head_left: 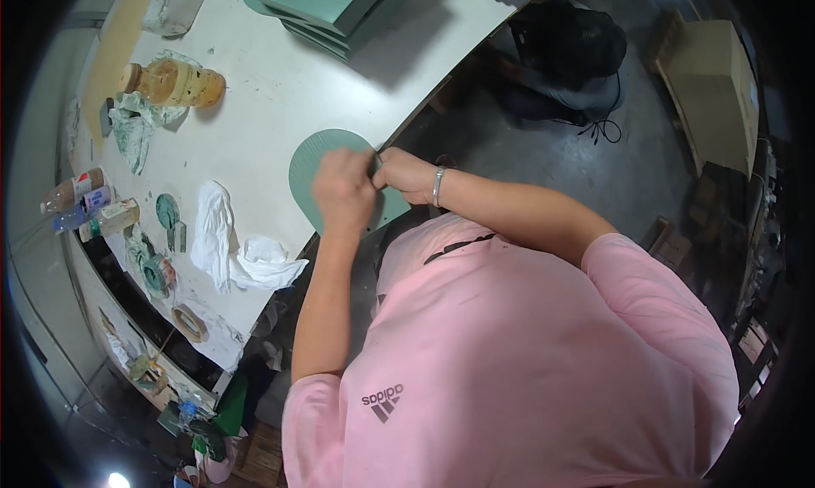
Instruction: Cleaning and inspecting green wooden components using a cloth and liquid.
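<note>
A flat green panel [307,167] with a rounded end lies at the table's near edge, partly overhanging it. Over its middle is my left hand [345,187], closed and somewhat blurred, its fingers curled down toward the panel. My right hand [407,176], with a bracelet at the wrist, is closed close beside it at the panel's right edge. Both sets of fingertips meet near that edge; whatever they pinch is too small or hidden to make out. The hands cover much of the panel's centre and right side.
Several green panels [318,6] are stacked at the table's far side. A white cloth [214,233], an amber jar [182,83], small bottles [109,218] and a tape roll [188,322] lie to the left. Beyond the right edge a person [569,55] crouches near a cardboard box [709,89].
</note>
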Motion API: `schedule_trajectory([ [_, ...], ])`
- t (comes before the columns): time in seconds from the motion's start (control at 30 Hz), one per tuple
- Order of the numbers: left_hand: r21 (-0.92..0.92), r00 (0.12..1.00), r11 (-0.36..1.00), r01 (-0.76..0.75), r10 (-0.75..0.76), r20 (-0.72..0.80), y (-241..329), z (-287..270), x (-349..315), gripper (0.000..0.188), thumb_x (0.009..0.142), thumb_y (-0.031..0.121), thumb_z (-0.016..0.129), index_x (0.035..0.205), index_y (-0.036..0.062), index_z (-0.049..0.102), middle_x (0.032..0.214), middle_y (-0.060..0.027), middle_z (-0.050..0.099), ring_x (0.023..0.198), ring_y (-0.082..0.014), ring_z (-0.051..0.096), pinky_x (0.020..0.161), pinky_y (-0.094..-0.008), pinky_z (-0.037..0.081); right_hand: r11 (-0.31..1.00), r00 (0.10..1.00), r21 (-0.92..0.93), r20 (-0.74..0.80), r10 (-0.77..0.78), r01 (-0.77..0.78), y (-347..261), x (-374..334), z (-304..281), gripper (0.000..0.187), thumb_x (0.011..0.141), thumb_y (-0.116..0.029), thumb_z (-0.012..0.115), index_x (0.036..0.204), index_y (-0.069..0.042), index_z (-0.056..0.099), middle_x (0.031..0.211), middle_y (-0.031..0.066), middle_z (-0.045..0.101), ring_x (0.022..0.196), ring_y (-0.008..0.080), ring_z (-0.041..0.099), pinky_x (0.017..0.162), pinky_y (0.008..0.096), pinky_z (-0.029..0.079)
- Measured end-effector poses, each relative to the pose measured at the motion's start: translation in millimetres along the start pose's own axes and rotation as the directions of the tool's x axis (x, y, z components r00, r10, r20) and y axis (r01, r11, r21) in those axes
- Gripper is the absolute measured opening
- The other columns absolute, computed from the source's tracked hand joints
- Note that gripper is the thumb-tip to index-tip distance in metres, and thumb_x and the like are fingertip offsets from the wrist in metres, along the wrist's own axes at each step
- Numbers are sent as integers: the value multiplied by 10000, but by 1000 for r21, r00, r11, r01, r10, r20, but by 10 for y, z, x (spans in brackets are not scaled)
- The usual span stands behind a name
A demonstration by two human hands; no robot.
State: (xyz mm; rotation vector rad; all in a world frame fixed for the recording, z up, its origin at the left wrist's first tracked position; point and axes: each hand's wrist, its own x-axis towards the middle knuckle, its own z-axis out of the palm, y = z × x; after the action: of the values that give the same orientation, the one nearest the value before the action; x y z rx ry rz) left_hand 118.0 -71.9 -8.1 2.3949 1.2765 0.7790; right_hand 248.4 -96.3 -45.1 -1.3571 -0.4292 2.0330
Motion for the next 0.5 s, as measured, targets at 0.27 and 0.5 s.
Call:
schedule_trajectory([
  [0.27,-16,998,998,-56,55,-33,-51,-2,27,186,738,-29,626,863,83,707,710,-79,558,662,-267,563,591,-355,454,996,997,-35,-6,-79,79,-77,-83,18,227,813,9,666,1019,99,635,972,156,650,855,241,629,791,358,511],
  [0.5,73,987,993,96,-85,-138,-212,-57,54,199,688,-42,603,838,66,677,723,-98,551,715,-307,558,616,-404,452,944,935,191,287,207,-268,28,-502,-70,199,911,-12,540,1101,47,557,1078,190,613,980,307,642,819,499,564],
])
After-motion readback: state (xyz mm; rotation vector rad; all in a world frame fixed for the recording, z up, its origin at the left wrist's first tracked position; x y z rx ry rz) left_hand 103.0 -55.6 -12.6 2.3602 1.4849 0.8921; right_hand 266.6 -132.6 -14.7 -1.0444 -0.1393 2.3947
